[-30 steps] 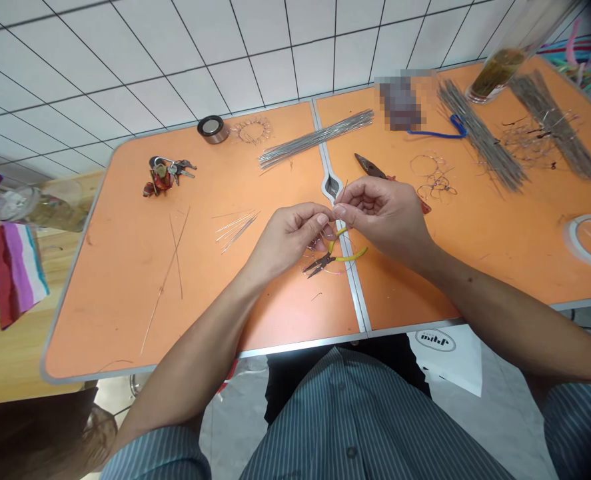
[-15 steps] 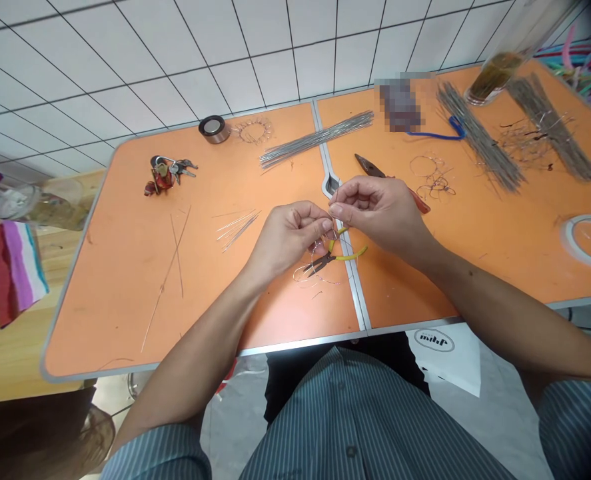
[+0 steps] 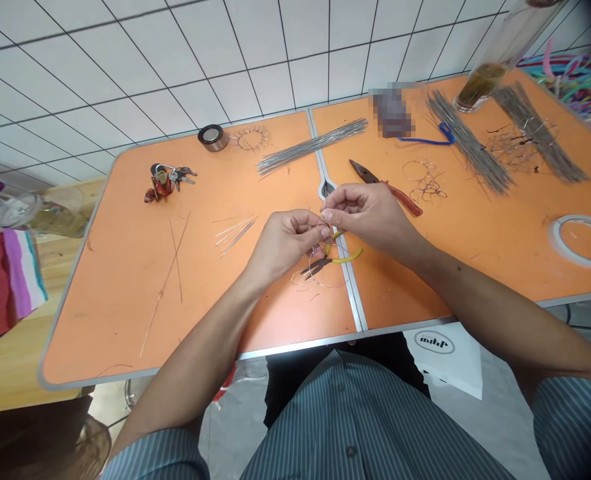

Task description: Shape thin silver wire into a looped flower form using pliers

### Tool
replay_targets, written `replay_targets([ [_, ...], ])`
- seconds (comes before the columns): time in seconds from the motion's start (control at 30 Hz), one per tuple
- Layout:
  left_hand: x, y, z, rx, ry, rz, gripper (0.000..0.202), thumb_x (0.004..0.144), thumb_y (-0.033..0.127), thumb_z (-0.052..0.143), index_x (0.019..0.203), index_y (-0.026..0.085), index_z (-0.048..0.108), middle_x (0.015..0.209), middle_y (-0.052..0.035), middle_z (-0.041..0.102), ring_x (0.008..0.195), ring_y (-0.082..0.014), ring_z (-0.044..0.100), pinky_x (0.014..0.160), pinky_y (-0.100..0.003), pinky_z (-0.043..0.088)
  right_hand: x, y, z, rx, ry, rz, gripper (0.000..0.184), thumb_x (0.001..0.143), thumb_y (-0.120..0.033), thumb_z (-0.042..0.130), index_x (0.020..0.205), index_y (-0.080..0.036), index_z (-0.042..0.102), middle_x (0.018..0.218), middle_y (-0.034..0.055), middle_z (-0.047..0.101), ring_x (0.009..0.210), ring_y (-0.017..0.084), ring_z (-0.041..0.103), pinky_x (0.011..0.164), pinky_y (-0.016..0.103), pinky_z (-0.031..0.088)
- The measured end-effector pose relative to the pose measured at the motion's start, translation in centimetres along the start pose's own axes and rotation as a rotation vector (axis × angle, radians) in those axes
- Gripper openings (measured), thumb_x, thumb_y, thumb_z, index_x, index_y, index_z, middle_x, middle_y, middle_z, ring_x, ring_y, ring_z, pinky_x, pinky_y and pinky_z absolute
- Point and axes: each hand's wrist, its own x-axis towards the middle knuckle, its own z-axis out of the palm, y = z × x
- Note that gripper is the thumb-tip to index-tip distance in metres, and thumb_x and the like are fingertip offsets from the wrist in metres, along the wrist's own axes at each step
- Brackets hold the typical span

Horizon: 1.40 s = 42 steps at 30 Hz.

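My left hand [image 3: 285,241] and my right hand [image 3: 368,212] meet fingertip to fingertip above the middle seam of the orange table [image 3: 125,320]. Both are closed in a pinch on a piece of thin wire [image 3: 321,227] held between them. More thin wire loops [image 3: 320,280] hang and lie on the table under the hands. Yellow-handled pliers [image 3: 332,259] lie just below the hands, touched by neither. Red-handled pliers [image 3: 382,185] lie behind my right hand.
A bundle of straight wires [image 3: 311,145] lies at the back centre, and more bundles [image 3: 468,143] lie at the back right. A tape roll [image 3: 212,137], keys [image 3: 164,180], loose wires [image 3: 235,230], a white tape ring [image 3: 582,239] and a glass jar [image 3: 480,83] also sit on the table.
Both hands stay together on the wire, shifting slightly left and down in the picture. The wire end that stuck up above my right fingers no longer shows, and more loops have appeared below.
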Motion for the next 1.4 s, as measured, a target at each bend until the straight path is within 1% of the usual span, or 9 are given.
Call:
replay_targets([
  [0.43,-0.1,-0.4,0.4,0.113,0.029,0.03,0.018,0.087,0.031,0.083,0.077,0.016,0.078,0.075,-0.006,0.079,0.059,-0.0136,0.07,0.058,-0.024,0.055,0.1,0.2,0.4,-0.016,-0.017,0.025,0.011,0.082,-0.028,0.081,0.082,-0.022,0.072,0.075,0.0012,0.077,0.069,0.019,0.073,0.064,0.032,0.059],
  [0.53,0.0,-0.3,0.0,0.09,0.098,0.047,0.02,0.086,0.033,0.085,0.078,0.017,0.078,0.075,-0.0057,0.08,0.059,-0.0134,0.07,0.06,-0.025,0.057,-0.1,-0.2,-1.6,-0.321,0.021,-0.054,0.017,0.089,-0.033,0.077,0.102,-0.023,0.079,0.089,0.0032,0.08,0.081,0.022,0.074,0.074,0.035,0.059],
  [0.6,0.1,-0.2,-0.7,0.059,0.183,0.064,0.023,0.086,0.036,0.087,0.079,0.017,0.077,0.078,-0.0063,0.081,0.06,-0.0134,0.071,0.061,-0.025,0.058,-0.4,-0.6,-3.7,-0.7,0.109,-0.075,0.029,0.094,-0.035,0.074,0.12,-0.024,0.079,0.101,0.0063,0.081,0.092,0.026,0.073,0.083,0.039,0.057],
  [0.7,0.3,0.2,-1.8,0.017,0.292,0.108,0.027,0.085,0.04,0.09,0.08,0.018,0.076,0.08,-0.0062,0.081,0.061,-0.0138,0.073,0.059,-0.024,0.057,-0.8,-1.2,-6.4,-1.171,0.188,0.084,0.04,0.1,-0.042,0.065,0.132,-0.023,0.075,0.121,0.0167,0.077,0.109,0.036,0.07,0.086,0.044,0.051],
  [0.8,0.4,0.6,-2.5,-0.035,0.367,0.158,0.032,0.082,0.043,0.094,0.08,0.018,0.074,0.078,-0.0049,0.08,0.059,-0.0133,0.072,0.058,-0.024,0.057,-1.1,-1.2,-7.3,-1.372,0.085,0.267,0.047,0.102,-0.055,0.06,0.133,-0.023,0.074,0.124,0.0199,0.074,0.111,0.039,0.068,0.084,0.044,0.048],
  [0.93,0.4,1.1,-2.9,-0.08,0.433,0.204,0.035,0.08,0.047,0.094,0.081,0.019,0.073,0.078,-0.0037,0.08,0.059,-0.0123,0.07,0.059,-0.025,0.058,-1.2,-0.6,-6.7,-1.505,-0.001,0.324,0.051,0.105,-0.057,0.055,0.139,-0.023,0.07,0.122,0.0196,0.073,0.111,0.04,0.068,0.082,0.043,0.045],
  [1.07,0.3,1.3,-3.1,-0.078,0.453,0.238,0.038,0.083,0.051,0.092,0.083,0.019,0.072,0.08,-0.0039,0.081,0.061,-0.0121,0.071,0.06,-0.024,0.057,-1.1,0.5,-6.2,-1.569,0.023,0.307,0.047,0.11,-0.046,0.043,0.139,-0.02,0.069,0.113,0.0215,0.073,0.099,0.039,0.07,0.074,0.041,0.04],
  [1.23,0.2,1.6,-3.4,-0.088,0.46,0.264,0.036,0.086,0.05,0.09,0.086,0.018,0.072,0.084,-0.0049,0.082,0.063,-0.0126,0.073,0.063,-0.024,0.058,-0.8,0.3,-5.7,-1.554,0.178,0.298,0.051,0.11,-0.036,0.033,0.136,-0.012,0.07,0.113,0.0278,0.073,0.098,0.042,0.07,0.072,0.043,0.04],
  [1.4,0.3,1.6,-3.7,-0.168,0.462,0.306,0.034,0.085,0.047,0.093,0.084,0.018,0.074,0.084,-0.0056,0.083,0.062,-0.0125,0.074,0.061,-0.023,0.057,-0.6,-1.2,-6.3,-1.095,0.225,0.252,0.047,0.109,-0.042,0.042,0.14,-0.02,0.069,0.112,0.0178,0.078,0.097,0.037,0.071,0.078,0.043,0.048],
])
